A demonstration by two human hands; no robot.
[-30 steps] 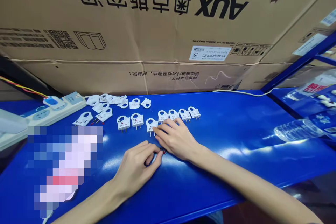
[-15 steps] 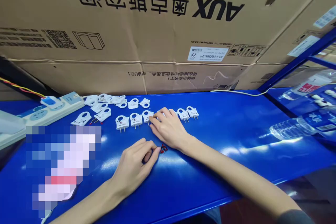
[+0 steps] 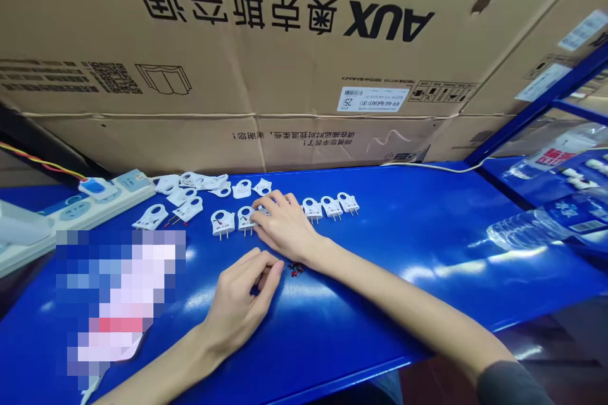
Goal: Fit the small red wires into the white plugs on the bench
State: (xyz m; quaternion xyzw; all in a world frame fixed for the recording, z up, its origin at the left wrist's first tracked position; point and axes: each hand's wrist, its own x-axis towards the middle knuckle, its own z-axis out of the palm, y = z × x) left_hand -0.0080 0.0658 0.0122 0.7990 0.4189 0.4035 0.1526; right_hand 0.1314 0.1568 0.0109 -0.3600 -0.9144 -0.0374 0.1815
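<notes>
We have our right hand [image 3: 287, 228] over the row of white plugs, reaching in from the right, palm down with the fingers loosely spread. Its fingertips come to the right edge of a white ringed plug [image 3: 246, 220], which lies just left of them on the blue table [image 3: 361, 329]. The plug's long axis runs from the ring at the far end to the prongs nearest us, so our fingers meet it from the side. We cannot tell whether they grip it, since the thumb is hidden. Our left hand [image 3: 240, 304] is nearer the red parts [image 3: 296, 270], just right of its fingertips; its thumb and finger press together, but whether they pinch anything we cannot tell.
</notes>
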